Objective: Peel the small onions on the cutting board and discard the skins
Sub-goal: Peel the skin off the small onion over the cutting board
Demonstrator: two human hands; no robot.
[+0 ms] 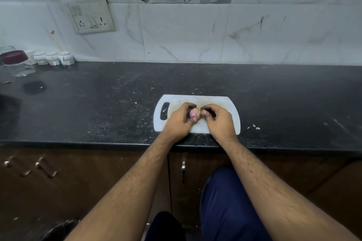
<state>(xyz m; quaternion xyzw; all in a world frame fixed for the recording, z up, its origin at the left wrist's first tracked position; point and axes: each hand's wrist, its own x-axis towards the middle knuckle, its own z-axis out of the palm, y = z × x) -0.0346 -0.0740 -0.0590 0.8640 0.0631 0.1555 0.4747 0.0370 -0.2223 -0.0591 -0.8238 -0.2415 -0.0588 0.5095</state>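
White cutting board (219,103) on speckled black counter (98,107), marble-tiled wall (186,31).

Both hands, the left (179,121) and the right (219,121), sit close together over the white cutting board (215,101), which fills the desk (117,107) beneath them. Open dark desk runs far to the right of the hands and ahead to the tiled wall (186,33). Well off to the left, a lidded jar (17,62) and 3 small white cups (53,57) crowd the back corner.
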